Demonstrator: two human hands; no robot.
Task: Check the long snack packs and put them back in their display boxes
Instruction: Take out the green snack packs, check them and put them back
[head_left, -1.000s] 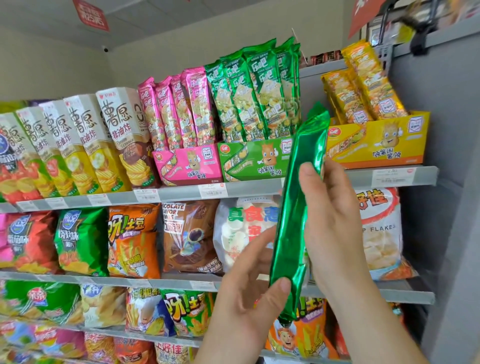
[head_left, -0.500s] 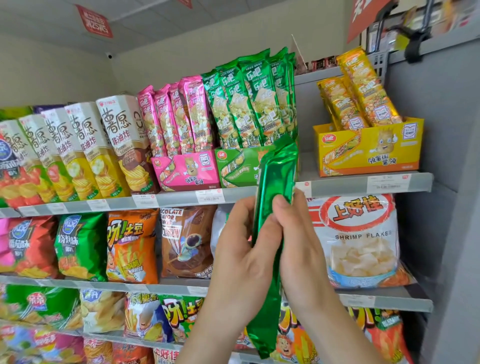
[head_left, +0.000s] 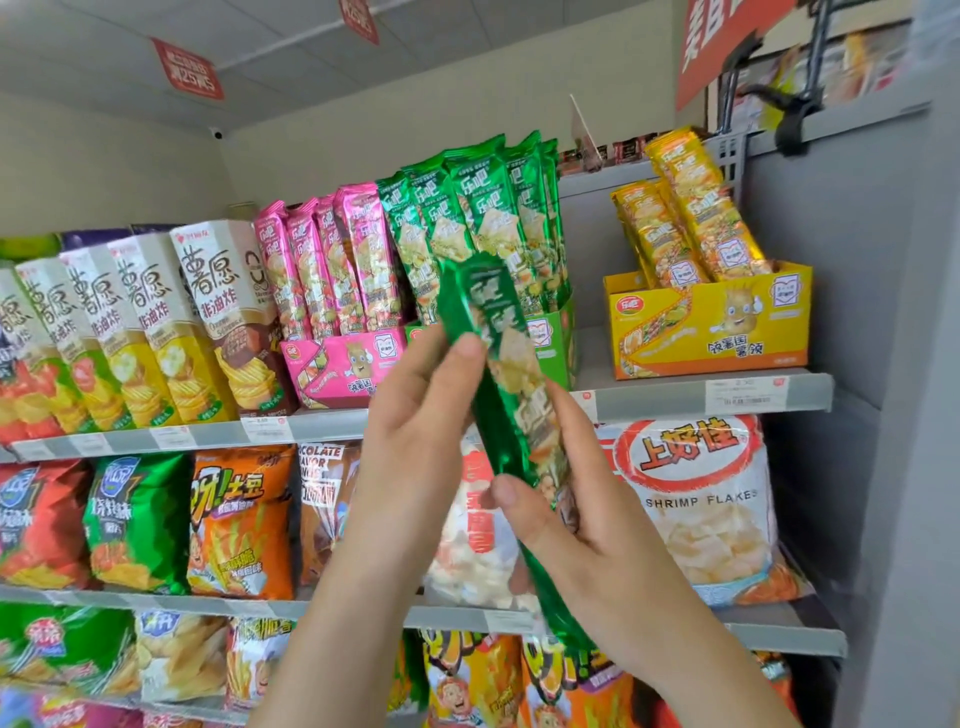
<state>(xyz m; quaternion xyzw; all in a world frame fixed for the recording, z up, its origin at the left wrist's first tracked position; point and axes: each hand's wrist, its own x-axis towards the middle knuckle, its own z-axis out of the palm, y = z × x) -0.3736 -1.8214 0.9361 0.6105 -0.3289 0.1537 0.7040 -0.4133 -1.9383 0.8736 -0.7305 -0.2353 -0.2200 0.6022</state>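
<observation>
- Far left on the top shelf (head_left: 332, 426) I see a row of tall chip cartons (head_left: 218, 317), leaning back and standing side by side.
- Just right of them sits the pink display box (head_left: 337, 364), with pink long packs (head_left: 332, 260) standing upright in it.
- Next along is the green display box (head_left: 556, 338), touching the pink one and partly hidden behind the pack I am holding; its green long packs (head_left: 467, 208) stand upright and rise higher than the pink ones.
- My left hand (head_left: 415, 441) is raised in front of the shelf edge, its fingers (head_left: 462, 358) closed against the left edge of the held green pack (head_left: 511, 395), high on the pack.
- That pack is in mid-air between both hands, tilted with its top toward the green box and its bottom end down near the lower shelf (head_left: 769, 629); the printed front faces me, though the print is blurred and I cannot read it properly.
- My right hand (head_left: 597, 535) grips the pack lower down, thumb pressed across its front and the other fingers wrapped behind, so both hands are clamped on it.
- Behind the right hand, a white shrimp flakes bag (head_left: 701, 499) stands on the lower shelf.
- Well apart to the right on the top shelf, the yellow display box (head_left: 711, 327) carries yellow long packs (head_left: 691, 218) leaning back toward the left.
</observation>
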